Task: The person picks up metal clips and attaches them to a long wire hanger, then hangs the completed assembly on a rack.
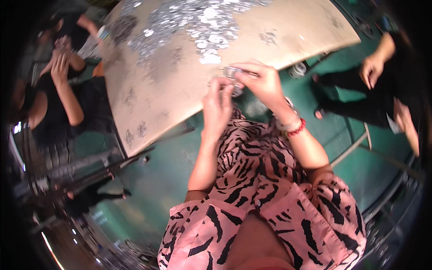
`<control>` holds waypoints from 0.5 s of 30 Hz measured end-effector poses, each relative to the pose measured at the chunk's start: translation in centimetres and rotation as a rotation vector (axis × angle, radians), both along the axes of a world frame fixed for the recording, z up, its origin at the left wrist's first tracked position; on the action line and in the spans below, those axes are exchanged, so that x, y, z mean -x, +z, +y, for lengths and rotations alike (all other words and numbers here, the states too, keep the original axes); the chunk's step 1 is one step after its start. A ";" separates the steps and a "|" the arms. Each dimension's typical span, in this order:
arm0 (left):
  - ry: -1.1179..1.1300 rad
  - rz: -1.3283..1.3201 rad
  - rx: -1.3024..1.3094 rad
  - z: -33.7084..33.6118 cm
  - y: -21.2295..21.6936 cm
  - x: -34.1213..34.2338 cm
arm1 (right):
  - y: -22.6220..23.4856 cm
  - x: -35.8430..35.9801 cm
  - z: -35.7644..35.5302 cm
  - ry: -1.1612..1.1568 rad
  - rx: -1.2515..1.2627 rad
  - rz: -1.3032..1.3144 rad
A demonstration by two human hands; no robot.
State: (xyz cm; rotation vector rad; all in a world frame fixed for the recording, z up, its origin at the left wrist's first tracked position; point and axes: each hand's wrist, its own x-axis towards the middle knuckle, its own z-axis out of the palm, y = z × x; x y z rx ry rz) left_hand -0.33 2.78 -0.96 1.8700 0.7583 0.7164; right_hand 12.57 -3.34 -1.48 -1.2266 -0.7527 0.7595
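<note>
My two hands meet in front of me at the near edge of the table (182, 96). Between thumb and fingers, my right hand (265, 85) pinches a small shiny silver round piece (231, 72). My left hand (217, 105) is closed close beside it, with another silver piece (236, 91) at its fingertips. Motion blur hides the exact kind of these parts. Farther up the tabletop spreads a large heap of loose flat silver pieces (209, 33), its tip pointing toward my hands.
Small dark wire-like clusters (141, 129) lie along the table's left side, and another (268, 37) lies at the right. One person (67, 85) sits at the left with hands raised. Another person's hand (372, 69) hangs at the right. Below is green floor (148, 189).
</note>
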 end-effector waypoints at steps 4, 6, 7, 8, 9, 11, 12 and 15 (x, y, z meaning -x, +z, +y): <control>0.014 0.118 -0.069 -0.7 1.0 0.2 | 1.7 0.8 -1.1 -0.064 0.064 0.102; -0.009 0.070 -0.168 -0.4 0.2 0.4 | 2.0 0.7 -1.5 -0.095 0.065 0.038; -0.046 0.049 -0.198 -0.2 0.1 0.7 | 2.1 0.8 -1.6 -0.120 0.065 -0.022; -0.054 0.074 -0.206 -0.4 0.0 1.2 | 2.2 1.0 -1.6 -0.117 0.062 -0.034; -0.021 0.067 -0.206 -0.5 -0.2 1.6 | 2.3 1.2 -1.7 -0.122 0.064 -0.046; -0.053 -0.024 -0.138 -0.6 -0.7 1.9 | 1.8 1.3 -1.7 -0.088 -0.017 0.098; 0.036 -0.025 -0.172 -0.4 -0.8 2.0 | 1.9 1.1 -1.7 -0.072 -0.018 0.098; 0.234 -0.054 -0.072 4.8 -2.7 3.4 | 2.2 0.5 -2.1 -0.031 -0.016 0.104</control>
